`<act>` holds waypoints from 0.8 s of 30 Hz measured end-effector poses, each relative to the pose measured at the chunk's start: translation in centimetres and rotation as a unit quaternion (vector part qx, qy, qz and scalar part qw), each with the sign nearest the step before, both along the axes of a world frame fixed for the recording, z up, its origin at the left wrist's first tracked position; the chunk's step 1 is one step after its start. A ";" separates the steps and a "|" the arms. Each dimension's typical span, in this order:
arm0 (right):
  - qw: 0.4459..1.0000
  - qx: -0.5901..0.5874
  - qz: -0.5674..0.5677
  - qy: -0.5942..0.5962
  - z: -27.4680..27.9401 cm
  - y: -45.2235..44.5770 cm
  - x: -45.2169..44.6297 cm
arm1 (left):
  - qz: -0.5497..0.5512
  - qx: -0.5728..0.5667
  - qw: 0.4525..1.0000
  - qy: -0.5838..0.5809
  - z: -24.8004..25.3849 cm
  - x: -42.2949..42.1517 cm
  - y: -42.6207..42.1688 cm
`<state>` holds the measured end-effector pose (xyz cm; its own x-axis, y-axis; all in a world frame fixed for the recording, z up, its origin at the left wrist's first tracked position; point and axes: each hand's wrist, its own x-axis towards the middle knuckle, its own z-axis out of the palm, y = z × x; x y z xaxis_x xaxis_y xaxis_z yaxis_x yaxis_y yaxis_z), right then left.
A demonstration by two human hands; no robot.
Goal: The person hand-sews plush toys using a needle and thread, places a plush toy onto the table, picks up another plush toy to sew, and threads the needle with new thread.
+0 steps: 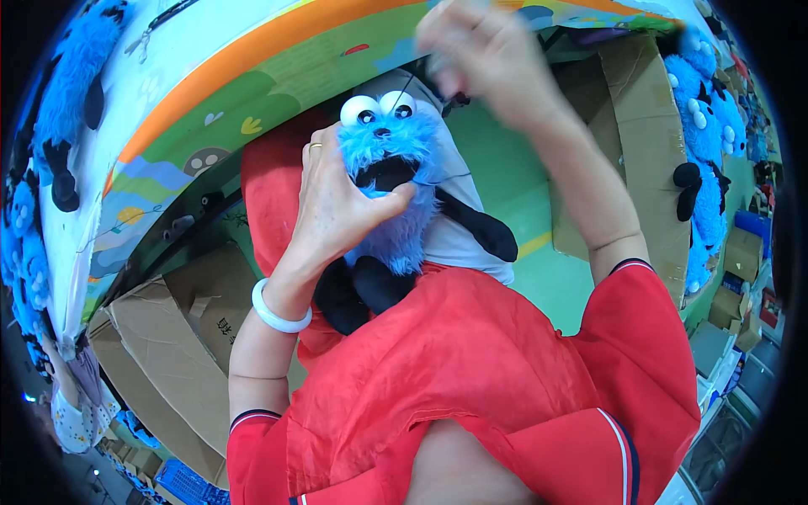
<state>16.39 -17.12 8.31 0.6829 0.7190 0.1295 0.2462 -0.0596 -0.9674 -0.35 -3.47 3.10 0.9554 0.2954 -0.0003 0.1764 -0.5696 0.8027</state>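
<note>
Work table: white-topped table [181, 63], its edge curving across the upper left
Table front: glossy printed covering [282, 93] with an orange band, green hills and cartoon motifs
Floor: smooth green floor [505, 215], crossed by a yellow painted stripe [534, 245]
Left side: open brown cardboard box [156, 332]; lower down, blue plastic basket [181, 481]
Right side: tall brown cardboard carton [646, 126]; beyond it, small stacked brown boxes [743, 254]
Light: bright on the tabletop, dimmer underneath

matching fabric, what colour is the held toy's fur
The toy's fur is bright blue, seen best in the head view.
</note>
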 end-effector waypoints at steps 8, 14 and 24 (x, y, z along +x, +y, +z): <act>0.966 0.214 -0.135 0.053 1.4 -12.1 16.4 | -0.039 -0.026 0.998 -0.037 -1.4 -0.2 0.5; 0.919 -0.028 -0.036 -0.392 0.8 -7.8 13.2 | -0.072 -0.004 0.996 -0.058 -1.4 -0.4 0.8; 0.618 0.041 0.194 -0.761 -0.6 0.8 7.5 | -0.074 -0.019 0.995 -0.071 -2.1 -0.9 1.2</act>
<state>23.87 -16.35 7.73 -0.4960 0.7394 0.4552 0.8548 0.3237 0.4057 -1.27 -2.31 1.04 0.9796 0.1534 0.1297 -0.0245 -0.5497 0.8350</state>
